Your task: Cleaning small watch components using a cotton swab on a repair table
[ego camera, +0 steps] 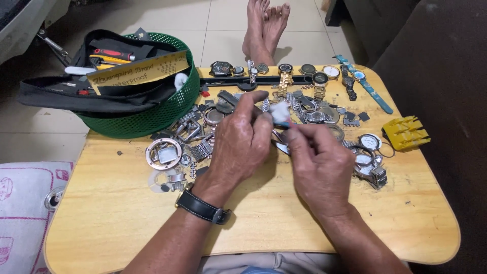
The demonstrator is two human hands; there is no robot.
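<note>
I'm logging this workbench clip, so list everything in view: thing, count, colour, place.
table: one, light wood, under everything.
basket: one, green mesh, back left of the table.
tool pouch: one, black, lying in the basket.
watches: about ten, silver, gold and black, in a row along the far edge.
blue-strap watch: one, far right.
watch parts: many, mostly silver, heaped at the centre.
yellow block: one, right edge.
cloth: one, white with pink lines, lower left.
feet: two, bare, on the tiled floor beyond the table.
small pale piece: one, white-grey, pinched between both hands' fingers.
left hand: one, black wristwatch on the wrist.
right hand: one, bare.
</note>
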